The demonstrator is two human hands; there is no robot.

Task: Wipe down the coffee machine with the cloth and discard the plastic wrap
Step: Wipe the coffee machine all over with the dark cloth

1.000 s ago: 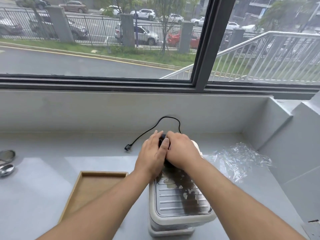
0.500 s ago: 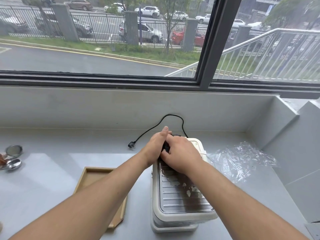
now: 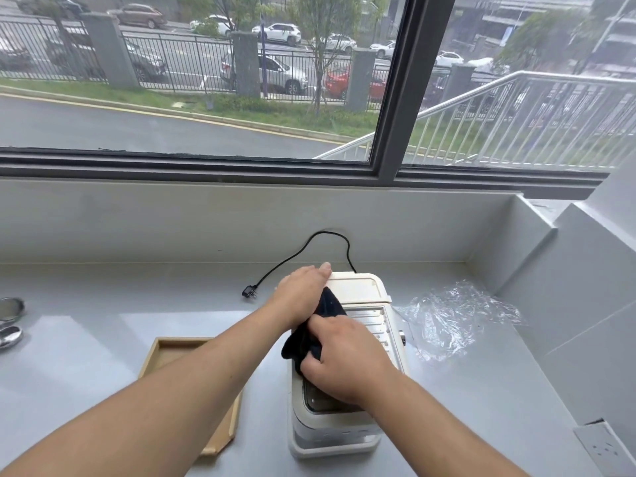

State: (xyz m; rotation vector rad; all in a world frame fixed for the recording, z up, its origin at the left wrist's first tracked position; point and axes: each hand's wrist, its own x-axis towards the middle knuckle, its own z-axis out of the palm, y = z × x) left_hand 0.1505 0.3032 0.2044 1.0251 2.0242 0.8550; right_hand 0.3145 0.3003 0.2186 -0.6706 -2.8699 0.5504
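Note:
A white coffee machine [image 3: 358, 290] with a ribbed metal top stands on the grey counter [image 3: 86, 339]. A dark cloth [image 3: 311, 333] lies bunched on its top. My right hand [image 3: 344, 359] grips the cloth and presses it onto the near part of the top. My left hand [image 3: 303, 292] rests flat on the machine's far left edge, fingers straight. Crumpled clear plastic wrap [image 3: 454, 318] lies on the counter just right of the machine.
A shallow wooden tray [image 3: 172, 352] sits left of the machine, partly under my left forearm. The machine's black cord and plug [image 3: 249, 291] trail toward the back wall. Metal utensils [image 3: 10, 321] lie at the far left. A wall socket [image 3: 600, 445] is at lower right.
My right hand has slid toward me along the machine's top with the cloth. The left hand has shifted to the far left edge and flattened. The rear of the top is now uncovered.

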